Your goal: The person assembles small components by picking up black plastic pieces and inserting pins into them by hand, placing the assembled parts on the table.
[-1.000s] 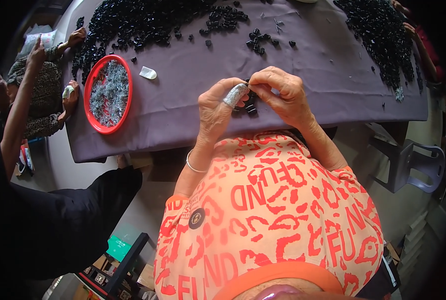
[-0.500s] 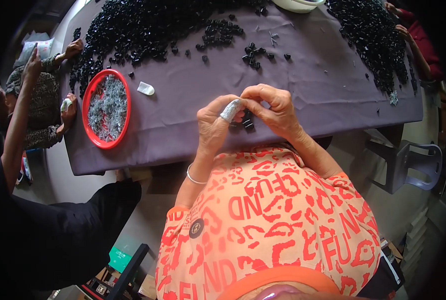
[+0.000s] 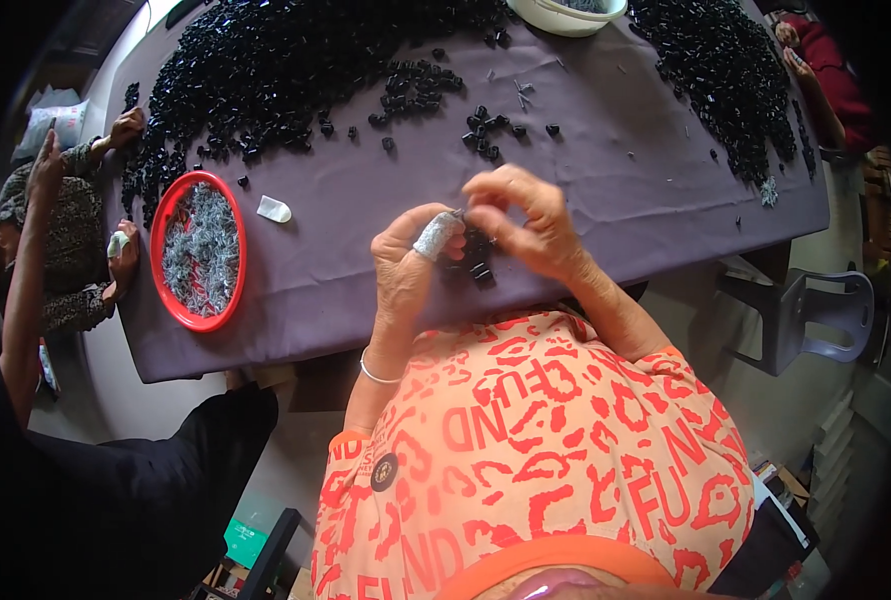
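**Small black parts: pinch-and-fit at the near edge of the tabletop**

Small black parts [image 3: 479, 262] sit in a little cluster on the purple cloth, right under both hands, close to the near edge of the tabletop [image 3: 606, 170]. All places below are given from that cluster.

- Left hand [image 3: 406, 265]: just left of the cluster, fingers curled, thumb wrapped in grey tape [image 3: 436, 236]. It looks closed around something small, but what it holds is hidden.
- Right hand [image 3: 528, 222]: just above and right of the cluster, fingertips pinched together on a tiny piece, too small to identify. The two hands meet directly over the cluster.

Doing it well, my read:
- Keep both hands low over the cloth so a dropped piece lands in the cluster and doesn't roll off the near edge.
- Let the taped thumb take the pressure and the right fingertips do the alignment.
- Seat the piece square before pressing.

Further out:
- Loose black parts [image 3: 486, 130] lie beyond the cluster, and the big black heap [image 3: 266, 60] is far beyond it to the left.
- Red tray [image 3: 169, 290] of grey metal bits is well left, with a small white piece [image 3: 274, 209] beside it.
- White bowl [image 3: 566, 15] is at the far edge.
- Another black pile [image 3: 716, 70] is far right.
- Other people's hands work at the left edge [image 3: 126, 125] and the far right corner [image 3: 791, 35].
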Demonstrator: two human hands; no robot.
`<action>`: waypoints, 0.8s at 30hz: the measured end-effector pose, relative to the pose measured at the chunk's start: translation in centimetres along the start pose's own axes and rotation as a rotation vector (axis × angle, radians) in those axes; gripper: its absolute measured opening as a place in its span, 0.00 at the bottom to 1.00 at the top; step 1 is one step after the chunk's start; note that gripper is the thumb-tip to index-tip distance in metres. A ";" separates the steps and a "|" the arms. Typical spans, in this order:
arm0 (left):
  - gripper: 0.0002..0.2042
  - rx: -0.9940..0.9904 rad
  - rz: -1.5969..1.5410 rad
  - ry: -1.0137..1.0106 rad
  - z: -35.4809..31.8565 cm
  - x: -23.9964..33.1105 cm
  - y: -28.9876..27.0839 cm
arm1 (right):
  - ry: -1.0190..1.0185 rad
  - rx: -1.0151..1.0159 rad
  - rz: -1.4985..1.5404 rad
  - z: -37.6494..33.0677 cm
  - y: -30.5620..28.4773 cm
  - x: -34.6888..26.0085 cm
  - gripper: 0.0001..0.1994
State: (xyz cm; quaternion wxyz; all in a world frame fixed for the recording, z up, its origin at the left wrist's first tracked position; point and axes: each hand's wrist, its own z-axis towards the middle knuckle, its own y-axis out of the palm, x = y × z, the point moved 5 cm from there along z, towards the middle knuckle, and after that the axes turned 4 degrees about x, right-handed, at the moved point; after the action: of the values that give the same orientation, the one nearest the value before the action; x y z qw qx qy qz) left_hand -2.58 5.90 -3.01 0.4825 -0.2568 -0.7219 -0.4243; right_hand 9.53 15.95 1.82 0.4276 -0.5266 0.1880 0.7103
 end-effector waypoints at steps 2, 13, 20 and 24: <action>0.07 0.011 -0.021 0.005 0.2 0.3 -0.5 | -0.029 0.102 -0.249 1.4 -2.4 0.9 0.08; 0.08 0.025 -0.168 0.002 0.0 0.2 -0.9 | -0.298 -0.065 -1.053 4.3 -3.7 4.9 0.09; 0.08 0.014 -0.181 0.007 -0.7 1.4 -0.2 | 0.432 0.014 0.378 2.1 -2.4 3.9 0.10; 0.08 0.006 -0.161 -0.002 -1.2 2.1 0.7 | 0.480 -0.013 0.594 0.8 -1.2 2.2 0.11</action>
State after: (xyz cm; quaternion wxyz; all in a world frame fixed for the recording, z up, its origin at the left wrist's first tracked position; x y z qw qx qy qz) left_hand -2.31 5.13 -0.66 0.4468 -0.1969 -0.7419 -0.4595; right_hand 9.88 18.05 0.35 0.1435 -0.6030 0.4228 0.6611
